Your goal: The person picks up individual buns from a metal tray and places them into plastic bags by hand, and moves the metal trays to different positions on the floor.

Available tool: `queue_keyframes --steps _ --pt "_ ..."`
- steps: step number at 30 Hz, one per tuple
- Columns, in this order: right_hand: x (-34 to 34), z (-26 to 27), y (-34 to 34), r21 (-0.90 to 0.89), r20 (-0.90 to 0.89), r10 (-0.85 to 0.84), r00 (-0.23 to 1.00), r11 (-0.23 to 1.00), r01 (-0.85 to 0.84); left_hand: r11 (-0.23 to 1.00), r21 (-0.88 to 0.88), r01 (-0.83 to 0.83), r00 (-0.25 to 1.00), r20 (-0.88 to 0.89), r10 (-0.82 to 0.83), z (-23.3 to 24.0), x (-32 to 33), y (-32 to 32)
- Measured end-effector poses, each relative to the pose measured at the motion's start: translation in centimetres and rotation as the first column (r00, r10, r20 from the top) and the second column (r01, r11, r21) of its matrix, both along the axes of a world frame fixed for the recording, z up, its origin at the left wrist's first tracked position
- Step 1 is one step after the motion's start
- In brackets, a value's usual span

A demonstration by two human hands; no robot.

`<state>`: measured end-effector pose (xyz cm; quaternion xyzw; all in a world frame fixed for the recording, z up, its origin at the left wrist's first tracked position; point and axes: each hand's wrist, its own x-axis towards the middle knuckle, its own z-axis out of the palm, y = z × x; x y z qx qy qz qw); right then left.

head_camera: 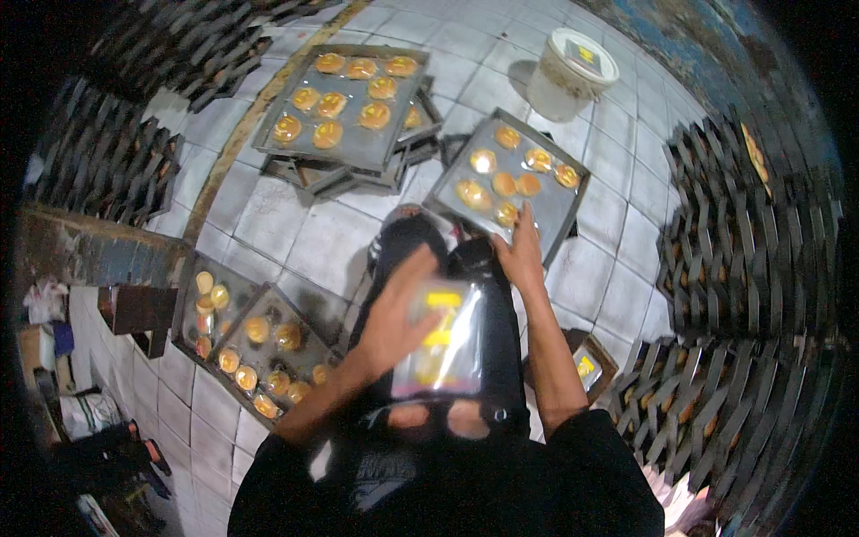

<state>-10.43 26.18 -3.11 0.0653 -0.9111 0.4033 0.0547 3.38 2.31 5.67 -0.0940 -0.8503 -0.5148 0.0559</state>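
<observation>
A pack of clear plastic bags with yellow print (453, 349) rests on my lap. My left hand (396, 319), blurred, is over its left side with the thumb spread across it; whether it presses on the bags is unclear. My right hand (522, 252) reaches over the near edge of a metal baking tray (553, 215). Its thumb and fingers are apart beside a bagged round bun (505, 213), and I cannot tell if they touch it. On that tray lie more bagged buns (474, 193) and unwrapped-looking golden buns (528, 184).
Stacked trays (342, 161) stand ahead left, the top one bearing bagged buns (331, 105). More trays with buns (256, 329) lie at left. A lidded white bucket (560, 84) stands beyond. Tall tray stacks (711, 241) line the right; others (107, 154) stand far left.
</observation>
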Motion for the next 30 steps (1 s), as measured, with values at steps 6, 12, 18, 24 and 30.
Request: queue_keyframes --steps 6,12,18,24,30 --pt "8.2 6.4 -0.2 0.005 0.083 0.474 0.877 0.879 -0.476 0.827 -0.562 -0.015 0.973 -0.2 -0.118 -1.8 3.4 -1.6" --pt "11.3 13.6 1.4 0.122 -0.065 0.616 0.785 0.785 -0.607 0.994 0.04 0.104 0.99 0.095 -0.108 0.7 3.7 0.3" --pt "2.6 -1.9 13.0 -0.889 0.408 0.578 0.707 0.428 0.162 0.869 0.468 -0.162 0.785 0.595 -0.175 0.4 0.8 -2.5" --pt "-5.3 -23.0 23.4 -0.131 0.847 0.325 0.42 0.895 -0.427 0.666 0.519 -0.535 0.811 0.537 0.233 -1.4 -5.5 -0.5" --pt "-25.3 -30.0 20.5 0.179 0.58 0.145 0.802 0.938 -0.298 0.845 -0.027 -0.534 0.797 0.316 0.514 -5.4 -4.6 -1.3"
